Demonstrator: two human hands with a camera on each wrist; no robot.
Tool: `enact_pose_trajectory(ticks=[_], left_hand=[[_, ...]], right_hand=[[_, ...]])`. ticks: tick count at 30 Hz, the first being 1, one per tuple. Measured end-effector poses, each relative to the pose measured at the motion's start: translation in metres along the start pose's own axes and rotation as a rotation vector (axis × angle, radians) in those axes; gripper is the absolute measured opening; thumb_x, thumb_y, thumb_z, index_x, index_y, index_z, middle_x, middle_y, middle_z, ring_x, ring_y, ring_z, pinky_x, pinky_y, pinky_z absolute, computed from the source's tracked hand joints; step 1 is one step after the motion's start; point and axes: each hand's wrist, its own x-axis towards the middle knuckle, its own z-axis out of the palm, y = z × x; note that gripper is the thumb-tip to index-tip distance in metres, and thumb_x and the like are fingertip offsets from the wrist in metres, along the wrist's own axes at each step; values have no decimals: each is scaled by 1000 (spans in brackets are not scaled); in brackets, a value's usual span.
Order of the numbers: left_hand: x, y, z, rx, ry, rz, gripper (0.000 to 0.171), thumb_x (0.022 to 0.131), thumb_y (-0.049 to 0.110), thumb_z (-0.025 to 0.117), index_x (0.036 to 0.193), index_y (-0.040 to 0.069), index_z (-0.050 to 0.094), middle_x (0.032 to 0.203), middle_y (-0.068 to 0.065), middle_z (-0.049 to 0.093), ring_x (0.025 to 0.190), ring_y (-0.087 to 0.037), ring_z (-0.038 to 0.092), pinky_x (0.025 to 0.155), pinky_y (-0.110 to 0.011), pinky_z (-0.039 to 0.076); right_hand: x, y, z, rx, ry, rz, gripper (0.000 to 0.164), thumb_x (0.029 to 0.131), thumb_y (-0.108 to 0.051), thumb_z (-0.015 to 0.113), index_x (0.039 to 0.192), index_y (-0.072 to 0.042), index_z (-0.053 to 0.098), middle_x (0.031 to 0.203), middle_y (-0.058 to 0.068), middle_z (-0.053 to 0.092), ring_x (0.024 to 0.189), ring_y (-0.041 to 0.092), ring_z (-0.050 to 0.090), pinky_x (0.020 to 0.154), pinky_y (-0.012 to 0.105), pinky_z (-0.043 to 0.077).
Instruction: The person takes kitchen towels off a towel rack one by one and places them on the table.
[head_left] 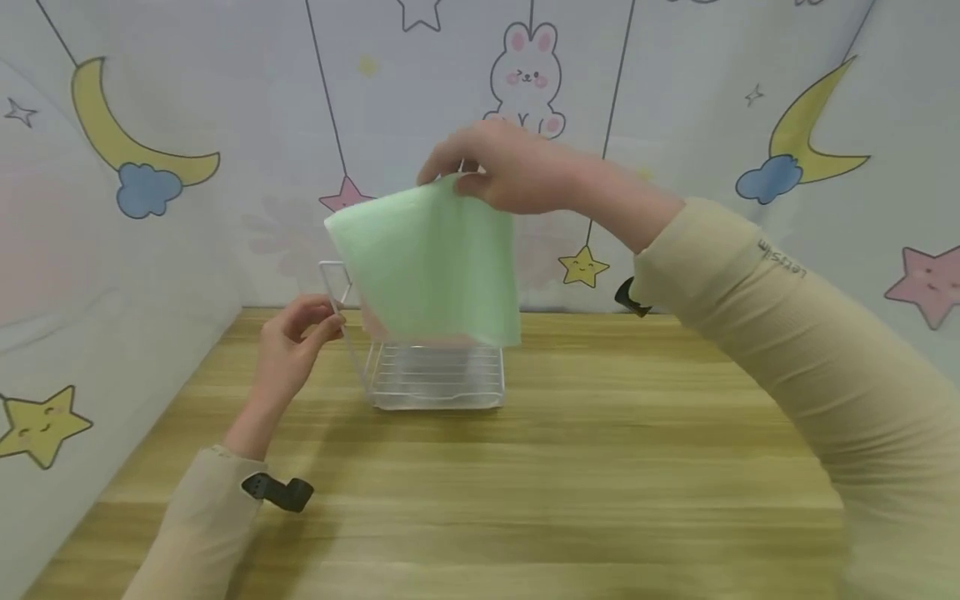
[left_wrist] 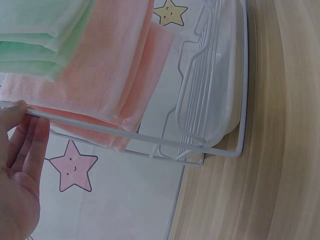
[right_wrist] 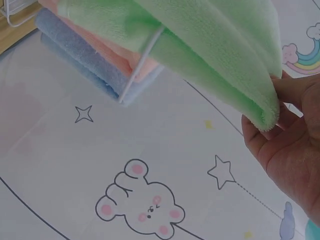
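Observation:
My right hand (head_left: 517,167) pinches the top edge of a green towel (head_left: 427,258), which hangs in front of a white wire rack (head_left: 438,400). In the right wrist view, a rack bar (right_wrist: 142,62) shows against the folded green cloth. With thumb and fingers, my left hand (head_left: 292,342) grips the rack's upright side frame (left_wrist: 100,122). Behind the green towel hangs a pink towel (left_wrist: 107,65), mostly hidden in the head view. A blue towel (right_wrist: 80,52) appears beside the pink one only in the right wrist view.
A pale tray (left_wrist: 227,75) sits in the bottom of the rack. The rack stands on a wood-grain table (head_left: 600,467), near its back edge. A printed cloth backdrop (head_left: 675,125) with moons, stars and a rabbit rises behind and at the sides.

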Motion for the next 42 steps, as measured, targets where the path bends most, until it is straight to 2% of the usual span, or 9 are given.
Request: enact_pose_trajectory(ticks=[5, 10, 13, 15, 21, 27, 33, 36, 42], left_hand=[[0, 0, -3, 0, -9, -13, 22, 94, 1, 64, 109, -13, 59, 89, 16, 68, 83, 0, 66, 77, -15, 62], [0, 0, -3, 27, -11, -20, 21, 94, 3, 64, 110, -11, 59, 90, 17, 68, 84, 2, 66, 78, -14, 62], [0, 0, -3, 37, -9, -18, 21, 95, 3, 63, 110, -11, 60, 90, 18, 68, 85, 2, 66, 78, -14, 62], [1, -1, -2, 35, -8, -16, 20, 95, 3, 63, 110, -10, 60, 90, 17, 68, 84, 1, 66, 78, -14, 62], [-1, -2, 0, 10, 0, -9, 18, 94, -2, 63, 109, -11, 60, 89, 16, 67, 82, 1, 66, 77, -15, 62], [-1, -2, 2, -2, 5, 5, 19, 94, 0, 64, 109, -12, 60, 90, 16, 67, 83, 1, 66, 78, -16, 63], [1, -2, 0, -3, 9, 9, 24, 93, 6, 66, 109, -12, 60, 93, 13, 68, 86, 1, 66, 79, -17, 63], [0, -2, 0, -4, 5, 8, 25, 93, 7, 66, 109, -12, 60, 93, 13, 68, 86, 0, 66, 79, -17, 63], [0, -3, 2, 19, 8, 6, 19, 94, 2, 64, 109, -10, 61, 92, 15, 67, 85, 1, 66, 78, -15, 62]], right_hand=[[-6, -1, -19, -15, 66, 20, 34, 101, -2, 49, 126, -17, 68, 126, -1, 67, 110, 18, 62, 96, 31, 56], [-15, 1, -35, -60, 153, 12, 33, 101, -4, 51, 125, -18, 68, 123, -2, 69, 106, 18, 61, 103, 31, 50], [-22, 4, -44, -85, 208, 15, 32, 101, -5, 51, 123, -18, 69, 121, -2, 70, 104, 15, 61, 101, 30, 49], [-27, 6, -48, -103, 229, 35, 32, 101, -6, 51, 123, -19, 70, 120, -4, 69, 103, 13, 60, 92, 27, 52], [-52, 14, -61, -156, 306, 81, 30, 102, -10, 51, 122, -21, 70, 118, -6, 67, 97, 9, 56, 77, 15, 52], [-85, 33, -72, -205, 340, 179, 31, 102, -15, 51, 127, -24, 67, 120, -5, 66, 99, 7, 53, 76, 9, 45], [-115, 57, -62, -250, 333, 199, 28, 100, -13, 56, 121, -24, 71, 116, -2, 71, 87, -5, 57, 69, -3, 44], [-127, 67, -53, -237, 315, 208, 29, 98, -10, 58, 120, -24, 71, 116, -1, 72, 83, -2, 57, 65, -1, 45], [-143, 84, -30, -214, 253, 229, 30, 97, -7, 60, 121, -22, 70, 120, 2, 71, 93, 5, 58, 73, 5, 49]])
